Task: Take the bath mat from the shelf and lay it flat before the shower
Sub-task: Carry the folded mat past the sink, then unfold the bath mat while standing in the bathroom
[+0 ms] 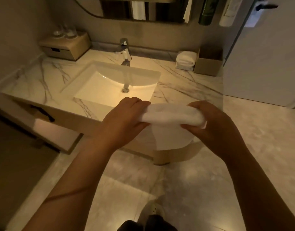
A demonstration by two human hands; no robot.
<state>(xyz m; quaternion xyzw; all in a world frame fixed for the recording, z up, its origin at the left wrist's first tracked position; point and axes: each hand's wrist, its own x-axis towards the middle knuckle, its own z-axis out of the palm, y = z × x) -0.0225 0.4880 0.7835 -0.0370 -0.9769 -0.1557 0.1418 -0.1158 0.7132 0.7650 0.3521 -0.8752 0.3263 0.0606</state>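
I hold a folded white bath mat (171, 124) in the air in front of the vanity, just past the counter's front edge. My left hand (125, 120) grips its left end and my right hand (211, 125) grips its right end. The top of the mat is bunched between the hands and one loose fold hangs down below them. A lower shelf (56, 134) under the counter shows at the left.
A marble counter (185, 84) with a white sink (110, 85) and chrome tap (125, 50) lies ahead. A rolled towel (185, 61), a brown box (208, 64) and a tray box with glasses (65, 45) stand on it. A white door (263, 55) is at right. My feet (148, 222) stand on pale floor tiles.
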